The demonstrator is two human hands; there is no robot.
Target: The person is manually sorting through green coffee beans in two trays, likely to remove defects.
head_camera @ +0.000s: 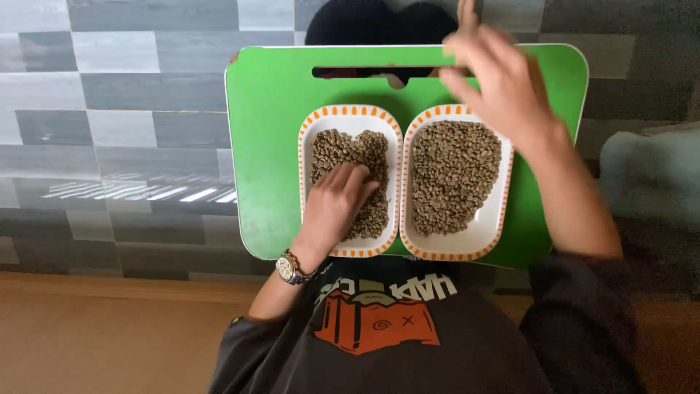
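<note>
— What sits on the green lap tray [266, 146]?
— Two white dishes with orange-dashed rims, side by side at its middle, both full of greenish beans.
— The hands?
— The left hand [337, 201] lies in the left dish [350, 182], fingers curled into the beans [343, 149]. The right hand [496, 80] hovers loose and blurred over the tray's far edge, above the right dish [456, 184], holding nothing. A wristwatch [290, 268] shows at the tray's near edge.

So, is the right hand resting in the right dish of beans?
No, the right hand is raised above the green tray, clear of the right dish; only the left hand lies on beans.
</note>
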